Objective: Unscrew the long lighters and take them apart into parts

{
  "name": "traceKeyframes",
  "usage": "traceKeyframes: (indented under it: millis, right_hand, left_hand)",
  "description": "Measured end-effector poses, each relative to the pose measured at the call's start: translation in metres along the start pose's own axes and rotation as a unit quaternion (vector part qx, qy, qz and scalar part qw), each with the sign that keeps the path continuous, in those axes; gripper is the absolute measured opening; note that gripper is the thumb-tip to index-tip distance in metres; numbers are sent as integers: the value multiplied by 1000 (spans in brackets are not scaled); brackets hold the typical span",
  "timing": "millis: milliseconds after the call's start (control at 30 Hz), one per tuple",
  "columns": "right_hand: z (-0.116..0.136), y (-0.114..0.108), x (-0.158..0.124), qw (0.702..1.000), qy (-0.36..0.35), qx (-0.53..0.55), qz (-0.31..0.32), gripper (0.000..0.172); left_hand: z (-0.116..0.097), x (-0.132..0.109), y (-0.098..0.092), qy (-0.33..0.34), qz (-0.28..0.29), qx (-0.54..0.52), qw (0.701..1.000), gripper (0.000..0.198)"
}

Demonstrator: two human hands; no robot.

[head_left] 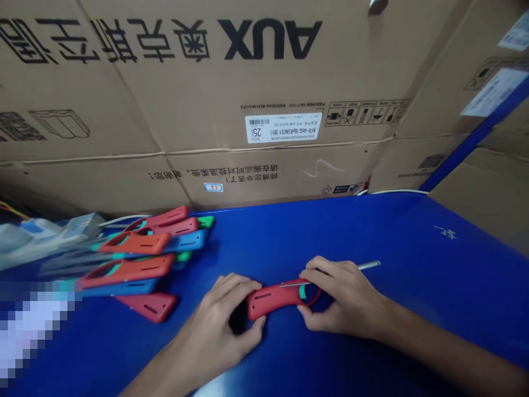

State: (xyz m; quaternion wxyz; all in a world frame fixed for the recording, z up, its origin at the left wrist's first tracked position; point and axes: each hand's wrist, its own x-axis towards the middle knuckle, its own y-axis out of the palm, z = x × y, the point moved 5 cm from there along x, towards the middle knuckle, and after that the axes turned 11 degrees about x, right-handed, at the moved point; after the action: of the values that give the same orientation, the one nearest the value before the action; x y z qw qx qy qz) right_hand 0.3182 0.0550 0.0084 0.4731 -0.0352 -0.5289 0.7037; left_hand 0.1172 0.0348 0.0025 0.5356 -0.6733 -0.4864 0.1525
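Observation:
Both my hands hold one red plastic handle [278, 298] lying flat on the blue table [372, 237]. My left hand [225, 320] curls round its left end, fingers closed. My right hand [341, 298] pinches its right end, where a teal insert shows in a loop opening. A thin metal rod [369, 266] sticks out past my right hand's fingers, and a thin metal strip runs along the handle's top edge.
A pile of several red, blue and green handles [140, 259] lies to the left. Clear plastic bags [45, 237] sit at the far left. Large cardboard boxes [231, 105] wall off the back and right of the table.

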Motion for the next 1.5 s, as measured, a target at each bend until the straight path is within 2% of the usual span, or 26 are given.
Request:
traceKeyframes:
  millis: [133,233,267,333,467,533,633,900,1100,1167,1300,1400,1500]
  right_hand:
    - [4,3,5,997,48,-5,62,41]
    - [15,9,15,984,40,-10,173,23]
    - [18,11,19,976,35,-13,213,17]
    - [20,12,27,962,19,-26,272,16]
    - [22,10,38,946,-60,-56,313,23]
    - [22,9,39,944,-89,-51,313,25]
    - [21,8,40,952,-96,-28,291,22]
    - [19,6,45,980,-75,69,172,25]
    - [24,8,39,985,-109,35,133,27]
    - [22,9,38,984,-105,42,137,25]
    - [23,8,37,982,-139,43,123,22]
    - [28,4,35,979,-179,45,83,21]
    - [34,0,32,976,-204,41,57,20]
  left_hand:
    - [-4,7,5,12,3,-10,1000,22]
    - [-10,13,10,22,26,-30,999,23]
    - [-11,14,11,21,26,-37,999,23]
    - [-10,15,11,15,17,-49,999,22]
    - [-5,13,10,-9,15,-89,996,26]
    - [-2,12,9,-27,16,-118,992,28]
    - [3,12,7,-55,14,-162,985,25]
    - [13,10,4,-139,-42,-270,952,22]
    - [12,9,2,-141,-14,-241,960,18]
    - [14,9,2,-163,-6,-320,933,17]
    - [18,7,7,-206,39,-539,816,30]
    - [19,4,12,-212,81,-606,762,41]
    - [16,0,14,-215,99,-658,715,40]
